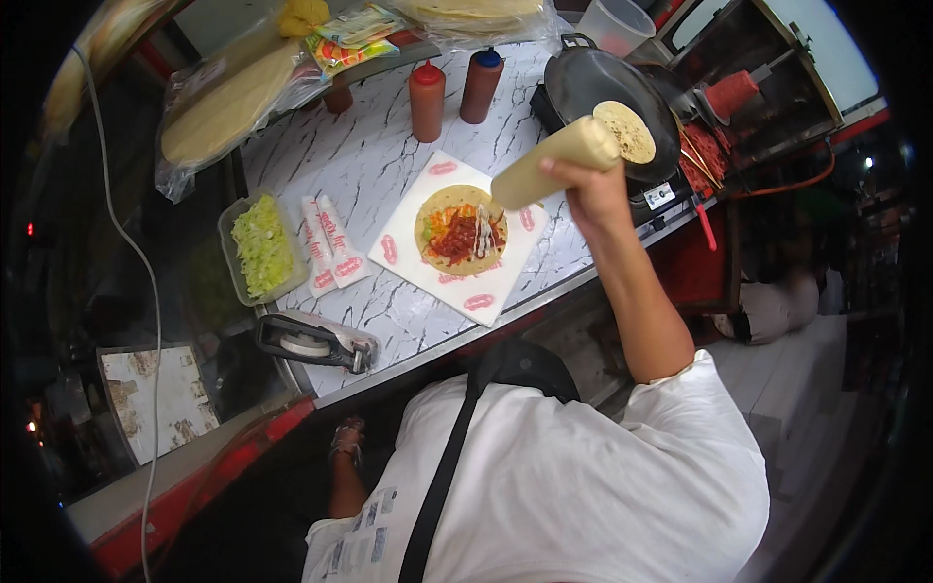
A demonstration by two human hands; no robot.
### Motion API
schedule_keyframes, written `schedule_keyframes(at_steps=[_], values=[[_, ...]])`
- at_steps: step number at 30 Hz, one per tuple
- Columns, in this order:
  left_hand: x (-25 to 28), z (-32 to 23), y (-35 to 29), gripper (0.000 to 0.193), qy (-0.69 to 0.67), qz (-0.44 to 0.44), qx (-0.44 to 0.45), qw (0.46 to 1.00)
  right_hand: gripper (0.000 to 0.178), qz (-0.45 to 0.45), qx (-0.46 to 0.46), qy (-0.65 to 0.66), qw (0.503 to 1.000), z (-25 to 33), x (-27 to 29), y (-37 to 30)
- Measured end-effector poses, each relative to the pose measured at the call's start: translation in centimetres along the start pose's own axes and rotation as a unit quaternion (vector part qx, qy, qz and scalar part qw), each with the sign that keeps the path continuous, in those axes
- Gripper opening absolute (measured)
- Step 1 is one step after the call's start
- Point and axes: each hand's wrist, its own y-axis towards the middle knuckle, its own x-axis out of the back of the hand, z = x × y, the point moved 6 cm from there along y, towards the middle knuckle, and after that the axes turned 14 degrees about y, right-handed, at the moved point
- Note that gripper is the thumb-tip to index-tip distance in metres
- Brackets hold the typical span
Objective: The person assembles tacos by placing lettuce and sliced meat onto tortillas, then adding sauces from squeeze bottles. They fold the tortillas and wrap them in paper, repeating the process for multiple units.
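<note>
My right hand [595, 189] is wrapped round a squeeze bottle of cream-coloured sauce [554, 163], tilted with its lower left end over the filled tortilla [435, 231]. White sauce streaks [483, 231] cross the right part of the filling, which is browned meat with orange and green shreds. Under the tortilla lies a square of white printed paper [478, 299] on the counter. My left hand [347, 439] hangs low beside my body, below the counter edge, seemingly in a clear glove; its fingers are too dim to read.
A tub of chopped lettuce [260, 248], paper-wrapped rolls [333, 243] and a tape dispenser [316, 342] line the left side. Two sauce bottles [427, 102] stand behind. At right, a black pan [598, 83] holds a small tortilla [625, 132], beside red meat [707, 155]. Bagged tortillas [228, 107] lie far left.
</note>
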Motion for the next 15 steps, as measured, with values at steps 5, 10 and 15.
schedule_keyframes(at_steps=[5,10,15], values=[[0.0,-0.7,0.1,0.03,0.052,-0.006,-0.061,0.997,0.048,0.009,-0.048,-0.029,0.998,-1.1,-0.9,0.0],[-0.5,0.6,0.3,0.032,0.027,-0.01,-0.028,0.999,0.046,0.025,-0.092,-0.127,0.987,-2.1,-1.7,0.1],[-0.9,0.9,0.5,0.033,-0.005,-0.009,-0.039,0.999,0.049,0.031,-0.072,-0.058,0.995,-2.5,-2.3,0.2]])
